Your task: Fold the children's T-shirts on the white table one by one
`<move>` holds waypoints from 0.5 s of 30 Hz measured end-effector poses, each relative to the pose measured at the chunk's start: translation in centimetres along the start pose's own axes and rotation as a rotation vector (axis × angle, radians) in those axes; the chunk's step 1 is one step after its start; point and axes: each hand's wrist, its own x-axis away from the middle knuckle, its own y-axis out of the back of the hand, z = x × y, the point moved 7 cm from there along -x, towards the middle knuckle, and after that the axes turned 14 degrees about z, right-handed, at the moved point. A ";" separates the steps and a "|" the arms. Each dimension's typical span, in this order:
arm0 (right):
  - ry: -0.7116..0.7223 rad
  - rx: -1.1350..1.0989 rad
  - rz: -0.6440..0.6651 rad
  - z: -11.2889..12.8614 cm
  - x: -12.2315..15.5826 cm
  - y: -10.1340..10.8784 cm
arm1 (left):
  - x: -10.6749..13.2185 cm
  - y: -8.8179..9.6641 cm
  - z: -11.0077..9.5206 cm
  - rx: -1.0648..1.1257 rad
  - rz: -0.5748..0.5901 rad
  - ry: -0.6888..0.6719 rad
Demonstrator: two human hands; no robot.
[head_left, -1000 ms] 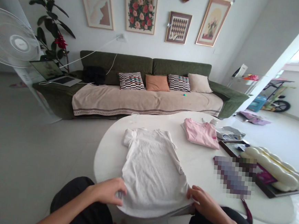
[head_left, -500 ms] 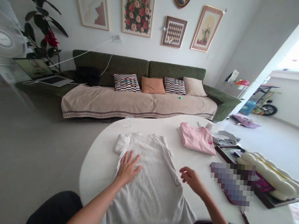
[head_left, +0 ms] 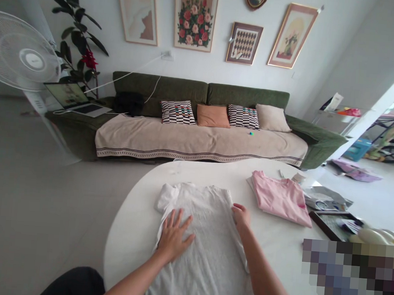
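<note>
A: Where was the wrinkled white cloth shirt (head_left: 205, 257)?
B: Spread on the rounded white desk (head_left: 125, 233), toward its left edge. The collar end pointed to the far edge; the lower part ran out of view at the bottom.

A: State of the left hand (head_left: 175, 237)?
B: Palm down on the shirt's left half, fingers spread apart, nothing gripped.

A: And the right hand (head_left: 241, 217)?
B: At the shirt's upper right side, fingers curled inward at the cloth's edge. Could not tell whether fabric was pinched between them.

A: Other items on the desk?
B: A folded pink cloth garment (head_left: 281, 199) lay near the far edge, right of the shirt. A crumpled silver plastic bag (head_left: 327, 198) sat just beyond it, toward the right. A dark-rimmed rectangular tray (head_left: 318, 224) was nearer, partly hidden by a pixelated patch.
</note>
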 end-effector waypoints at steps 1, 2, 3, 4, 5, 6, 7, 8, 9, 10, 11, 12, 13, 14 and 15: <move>0.048 0.030 -0.027 0.7 0.1 0.2 | 0.0 0.0 0.0 0.003 0.006 0.001; 0.094 0.066 -0.056 1.3 0.4 0.5 | 0.0 0.0 0.0 0.005 0.012 0.001; 0.136 0.103 -0.089 1.8 0.7 1.1 | 0.0 -0.1 0.0 0.006 0.014 0.002; 0.176 0.134 -0.131 2.3 1.0 1.9 | 0.0 -0.1 0.0 0.007 0.016 0.004; 0.203 0.162 -0.183 2.5 1.3 3.0 | 0.0 -0.1 0.0 0.007 0.017 0.008; 0.216 0.187 -0.243 2.7 1.6 4.1 | -0.1 -0.1 0.0 0.007 0.017 0.012; 0.216 0.210 -0.304 2.6 1.9 5.3 | -0.1 -0.1 0.1 0.006 0.017 0.016; 0.205 0.233 -0.363 2.5 2.0 6.4 | -0.1 -0.1 0.1 0.007 0.016 0.019; 0.192 0.258 -0.412 2.5 2.2 7.3 | -0.1 -0.1 0.1 0.007 0.014 0.020; 0.183 0.288 -0.446 2.5 2.3 8.0 | -0.1 -0.1 0.1 0.008 0.011 0.019; 0.182 0.325 -0.463 2.6 2.3 8.3 | 0.0 -0.1 0.1 0.010 0.006 0.017; 0.195 0.369 -0.459 3.0 2.4 8.2 | 0.0 -0.1 0.0 0.010 0.001 0.014; 0.221 0.418 -0.430 3.5 2.3 7.6 | 0.0 -0.1 0.0 0.009 -0.002 0.011; 0.260 0.470 -0.373 4.1 2.3 6.5 | 0.0 -0.1 0.0 0.007 -0.004 0.009; 0.307 0.523 -0.288 4.7 2.3 4.9 | 0.0 0.0 0.0 0.004 -0.005 0.007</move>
